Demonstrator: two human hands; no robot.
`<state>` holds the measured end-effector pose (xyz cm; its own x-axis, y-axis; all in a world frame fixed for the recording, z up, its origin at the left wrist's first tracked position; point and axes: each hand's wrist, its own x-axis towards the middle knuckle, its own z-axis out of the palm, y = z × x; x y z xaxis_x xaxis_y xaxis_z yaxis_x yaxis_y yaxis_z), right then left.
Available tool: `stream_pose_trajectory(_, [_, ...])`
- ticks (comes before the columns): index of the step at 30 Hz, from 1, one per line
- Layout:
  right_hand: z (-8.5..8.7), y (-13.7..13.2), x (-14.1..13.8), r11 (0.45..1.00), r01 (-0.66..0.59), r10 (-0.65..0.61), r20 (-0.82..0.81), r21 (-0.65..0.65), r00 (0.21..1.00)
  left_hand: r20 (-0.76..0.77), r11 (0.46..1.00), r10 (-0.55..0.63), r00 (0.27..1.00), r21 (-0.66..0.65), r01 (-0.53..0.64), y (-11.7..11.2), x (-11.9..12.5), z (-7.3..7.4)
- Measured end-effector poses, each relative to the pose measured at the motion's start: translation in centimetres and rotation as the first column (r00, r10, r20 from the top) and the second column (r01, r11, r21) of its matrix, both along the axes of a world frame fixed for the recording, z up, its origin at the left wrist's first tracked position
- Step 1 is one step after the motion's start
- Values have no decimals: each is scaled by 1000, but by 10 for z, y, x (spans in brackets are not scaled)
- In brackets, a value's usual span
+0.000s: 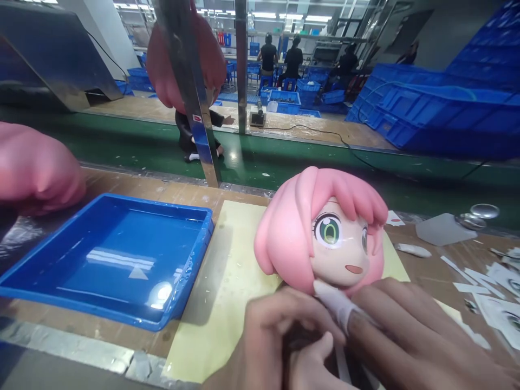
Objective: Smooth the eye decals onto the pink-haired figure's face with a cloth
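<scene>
**Pink-haired doll head held at a workbench, its face decal within reach of a slip**

A pink-haired doll head (320, 230) was held upright on a pale yellow mat (227, 281), at about five o'clock from the blue tray (109, 254). The left hand (276, 341) was curled low beneath the head, its fingers drawn together around something dark that could not be made out. The right hand (406, 336) was laid across from four o'clock, its fingers together, and a fingertip in a white finger cot (335, 300) was pressed against the chin.

The printed eye and mouth were judged to be at risk: should the covered fingertip slide upward, the face could be smeared or scratched. The head, gripped only from below, could also be tipped off the mat toward the tray. Paper offcuts (499, 281) at three o'clock lay near enough to be caught under the right wrist.

No brand or readable writing was seen. A small red-and-white sticker (197, 118) on the metal post (190, 92) at eleven o'clock was too small to be read.
</scene>
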<state>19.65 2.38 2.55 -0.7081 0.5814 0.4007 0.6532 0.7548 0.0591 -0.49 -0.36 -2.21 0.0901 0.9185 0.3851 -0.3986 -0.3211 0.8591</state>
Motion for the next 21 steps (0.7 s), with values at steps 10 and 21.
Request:
stream_pose_trajectory(10, [45, 1, 9, 676, -64, -409, -446, -734, 796, -220, 843, -466, 857, -403, 355, 55, -8, 81])
stream_pose_trajectory(21, [50, 22, -12, 654, -207, -500, -621, -728, 604, -16, 962, -77, 997, -262, 70, 62, 15, 98])
